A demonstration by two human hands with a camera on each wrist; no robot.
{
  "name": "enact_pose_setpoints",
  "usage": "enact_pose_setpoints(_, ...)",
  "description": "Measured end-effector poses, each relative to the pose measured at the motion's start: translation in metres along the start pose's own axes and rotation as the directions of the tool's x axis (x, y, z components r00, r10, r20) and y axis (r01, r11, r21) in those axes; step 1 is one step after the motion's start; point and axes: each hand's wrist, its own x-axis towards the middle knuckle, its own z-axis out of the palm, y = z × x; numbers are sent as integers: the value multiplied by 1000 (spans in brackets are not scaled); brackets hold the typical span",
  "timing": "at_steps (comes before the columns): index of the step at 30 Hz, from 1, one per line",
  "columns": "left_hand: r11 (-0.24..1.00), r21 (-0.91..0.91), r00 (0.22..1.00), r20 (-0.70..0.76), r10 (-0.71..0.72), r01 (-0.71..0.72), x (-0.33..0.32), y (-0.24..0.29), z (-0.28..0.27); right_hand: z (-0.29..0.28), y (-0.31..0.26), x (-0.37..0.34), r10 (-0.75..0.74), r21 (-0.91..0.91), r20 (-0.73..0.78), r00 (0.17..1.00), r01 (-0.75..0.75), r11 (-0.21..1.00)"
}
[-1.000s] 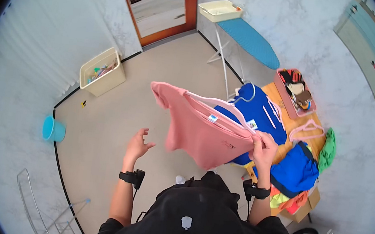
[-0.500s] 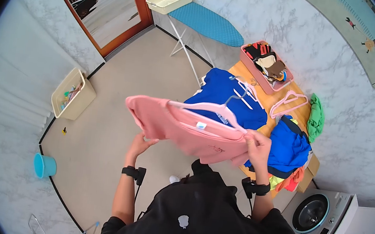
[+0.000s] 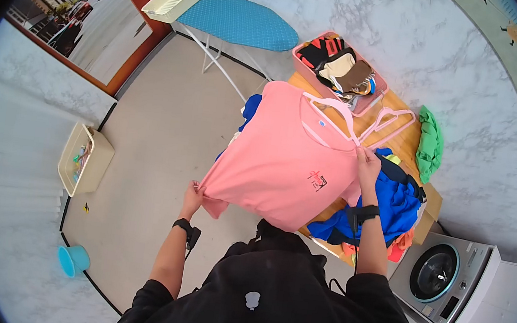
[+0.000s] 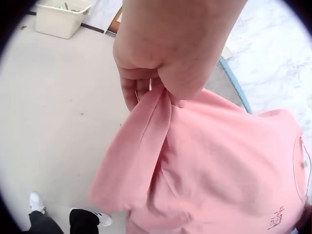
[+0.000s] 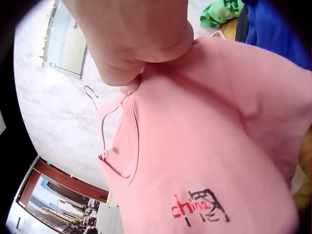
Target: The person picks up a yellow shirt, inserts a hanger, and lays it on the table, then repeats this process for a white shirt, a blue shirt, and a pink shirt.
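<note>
A pink T-shirt [image 3: 277, 164] is stretched between both hands, with a pink hanger [image 3: 341, 109] inside its neckline. My right hand [image 3: 369, 167] grips the shirt's shoulder together with the hanger's end. Near the sleeve at lower left, my left hand [image 3: 192, 200] pinches the cloth, and the left wrist view shows a sleeve fold hanging from those fingers. Small red and black print [image 5: 200, 207] marks the chest. Most of a blue shirt [image 3: 250, 110] behind it is hidden by the pink one.
On the wooden table [image 3: 406, 144] are a pink basket [image 3: 368, 107] of dark and cream cloth items, another pink hanger [image 3: 399, 117], a green garment [image 3: 429, 144] and a blue garment pile [image 3: 402, 202]. An ironing board [image 3: 243, 21] stands behind; a washing machine [image 3: 466, 284] is at right.
My left hand has gone from free to pinching the shirt's sleeve side. The shirt now spreads with its printed front up, over the table and blue shirt. The head view has turned right.
</note>
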Motion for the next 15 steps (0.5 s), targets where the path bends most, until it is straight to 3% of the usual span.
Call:
enact_pose_setpoints(3, 991, 134, 1000, 14, 15, -17, 9, -3, 3, 23, 30, 26, -38, 0, -35, 999, 38, 999)
enact_pose_setpoints(5, 978, 189, 996, -46, -81, 88, 12, -10, 5, 39, 39, 37, 2, 102, 99, 995, -12, 995)
enact_pose_setpoints(9, 967, 219, 992, -37, -124, 129, 0, 12, -7, 63, 49, 46, 66, 112, 181, 981, -87, 990)
enact_pose_setpoints(11, 913, 354, 979, -83, -188, 205, 4, 9, -13, 69, 53, 47, 84, 146, 229, 970, -120, 982)
enact_pose_setpoints(12, 915, 367, 985, -28, -171, 169, 4, 9, -18, 67, 55, 48, 84, 147, 226, 971, -119, 982)
enact_pose_setpoints(15, 818, 531, 975, -127, -183, 222, 2, 17, -9, 58, 55, 49, 102, 0, 317, 943, -108, 994)
